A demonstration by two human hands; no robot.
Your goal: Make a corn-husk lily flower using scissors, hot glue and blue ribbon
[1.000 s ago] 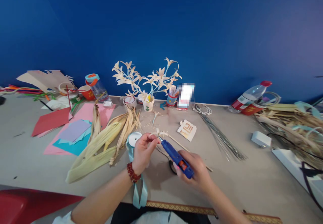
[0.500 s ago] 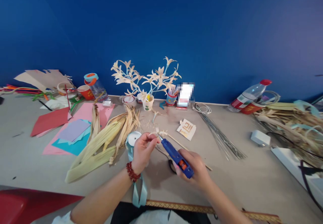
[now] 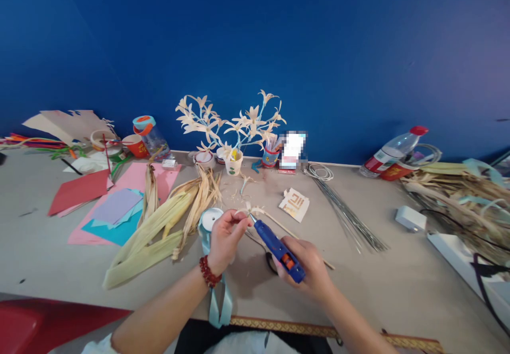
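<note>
My left hand (image 3: 228, 239), with a red bead bracelet at the wrist, pinches a small pale piece (image 3: 240, 214) between thumb and fingers. In my right hand (image 3: 305, 263) is a blue glue gun (image 3: 274, 245), its metal tip touching or very near that piece. Beside my left hand lies a roll of light blue ribbon (image 3: 211, 218), its tail hanging over the table's front edge. Scissors (image 3: 271, 262) lie partly hidden under the glue gun. A thin stick (image 3: 287, 229) runs behind the gun. Pale husk flowers (image 3: 253, 120) stand in a white cup (image 3: 234, 163).
Corn husks (image 3: 159, 232) and coloured paper (image 3: 115, 208) lie at the left. Metal wires (image 3: 348, 213), a white adapter (image 3: 410, 218) and a power strip (image 3: 458, 263) are at the right. A plastic bottle (image 3: 392, 152) leans near the blue wall.
The glue gun and my right hand have shifted very slightly left. My left hand keeps its pinch in the same place.
</note>
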